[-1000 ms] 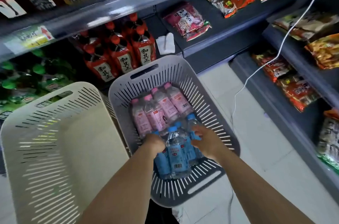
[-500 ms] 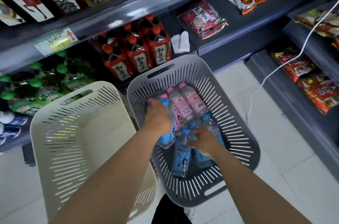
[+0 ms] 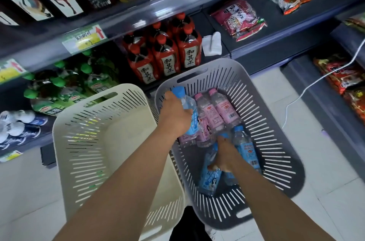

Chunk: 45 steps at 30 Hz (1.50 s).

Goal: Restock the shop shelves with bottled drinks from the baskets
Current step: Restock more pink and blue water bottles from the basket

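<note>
Far to your left, white-capped bottles (image 3: 18,125) lie on the lowest shelf level, with green-capped bottles (image 3: 59,86) packed just above and beside them. Next comes the cream basket (image 3: 83,142), standing on the pale floor with its slotted walls facing you. Behind the gap between the two baskets, red-capped bottles (image 3: 167,59) stand upright in a cluster under the shelf rail.

Your left hand (image 3: 173,116) is over the near-left corner of the grey basket (image 3: 276,142). Its fingers are curled round a blue-capped bottle (image 3: 187,106), which is lifted clear of the others, with the cap tilted up and away from you. Just to the right of it, the pink bottles (image 3: 215,114) lie side by side on the basket floor, caps toward the shelves.

Your right hand (image 3: 225,156) is lower in the same basket, fingers wrapped over a blue-labelled bottle (image 3: 209,177) that lies on the bottom. A second blue bottle (image 3: 246,148) lies touching that hand on its right side.

Beyond the basket, a white cloth (image 3: 212,43) sits beside the red-capped bottles, and a pink snack bag (image 3: 239,17) lies on the dark shelf (image 3: 280,29). At the far right a white cable (image 3: 316,81) trails across the floor past red snack packs (image 3: 341,75).
</note>
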Tool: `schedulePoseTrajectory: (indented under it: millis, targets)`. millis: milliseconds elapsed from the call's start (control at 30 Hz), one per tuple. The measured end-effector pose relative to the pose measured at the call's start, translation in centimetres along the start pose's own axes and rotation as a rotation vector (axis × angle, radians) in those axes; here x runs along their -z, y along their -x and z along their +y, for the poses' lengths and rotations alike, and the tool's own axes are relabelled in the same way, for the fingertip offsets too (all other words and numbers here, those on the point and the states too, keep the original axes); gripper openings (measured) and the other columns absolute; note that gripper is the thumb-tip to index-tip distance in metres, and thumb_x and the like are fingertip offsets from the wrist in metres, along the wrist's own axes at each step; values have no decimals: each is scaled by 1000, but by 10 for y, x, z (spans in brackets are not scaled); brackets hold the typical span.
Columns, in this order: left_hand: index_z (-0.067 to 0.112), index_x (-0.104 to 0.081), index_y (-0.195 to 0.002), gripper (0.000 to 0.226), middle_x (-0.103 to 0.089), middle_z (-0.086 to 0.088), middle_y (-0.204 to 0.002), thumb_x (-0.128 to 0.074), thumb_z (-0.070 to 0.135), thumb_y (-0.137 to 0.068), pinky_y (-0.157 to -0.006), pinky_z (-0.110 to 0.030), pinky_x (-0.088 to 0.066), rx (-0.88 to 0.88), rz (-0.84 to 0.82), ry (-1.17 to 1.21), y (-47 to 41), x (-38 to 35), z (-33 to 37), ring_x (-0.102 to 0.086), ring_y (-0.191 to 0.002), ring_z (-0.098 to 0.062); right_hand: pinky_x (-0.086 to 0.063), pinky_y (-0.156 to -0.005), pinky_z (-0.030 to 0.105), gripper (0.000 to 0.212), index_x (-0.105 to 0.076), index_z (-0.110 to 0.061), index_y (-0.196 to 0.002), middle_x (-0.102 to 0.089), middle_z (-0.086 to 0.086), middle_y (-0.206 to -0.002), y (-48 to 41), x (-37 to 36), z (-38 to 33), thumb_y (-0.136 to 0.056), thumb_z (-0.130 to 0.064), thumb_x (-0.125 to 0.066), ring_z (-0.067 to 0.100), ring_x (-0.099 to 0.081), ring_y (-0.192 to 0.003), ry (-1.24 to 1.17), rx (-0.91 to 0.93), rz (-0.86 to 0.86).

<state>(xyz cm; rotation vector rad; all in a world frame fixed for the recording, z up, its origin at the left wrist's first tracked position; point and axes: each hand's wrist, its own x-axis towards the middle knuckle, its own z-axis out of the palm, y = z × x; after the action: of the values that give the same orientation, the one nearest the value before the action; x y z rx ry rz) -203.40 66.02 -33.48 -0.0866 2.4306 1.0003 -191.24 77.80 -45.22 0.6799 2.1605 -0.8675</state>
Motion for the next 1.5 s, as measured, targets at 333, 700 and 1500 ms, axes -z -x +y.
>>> schedulePoseTrajectory:
  millis: [333, 700, 1500]
  targets:
    - [3, -34, -124, 43, -51, -13, -116, -59, 9, -90, -77, -33, -45, -45, 44, 123, 42, 27, 26, -54, -100, -22, -51, -77, 31, 83, -33, -14, -126, -59, 12, -120, 64, 39, -11, -63, -13, -87, 30, -60, -105, -6, 107, 93]
    - [6, -37, -115, 39, -51, -13, -106, -62, 14, -87, -73, -36, -46, -162, 139, 143, 153, 137, 88, -54, -90, -24, -45, -72, 29, 80, -34, -19, -120, -58, 5, -112, 199, 153, -86, -61, -28, -88, 22, -56, -91, 103, 317, 316]
    - [25, -46, -110, 51, -55, 4, -105, -78, 9, -74, -56, -25, -48, -410, 662, 310, 320, 454, 58, -59, -79, -9, -41, -53, 25, 72, -34, -26, -108, -40, -13, -92, 448, 214, -387, -62, -26, -88, 10, -49, -66, 63, 1082, 645]
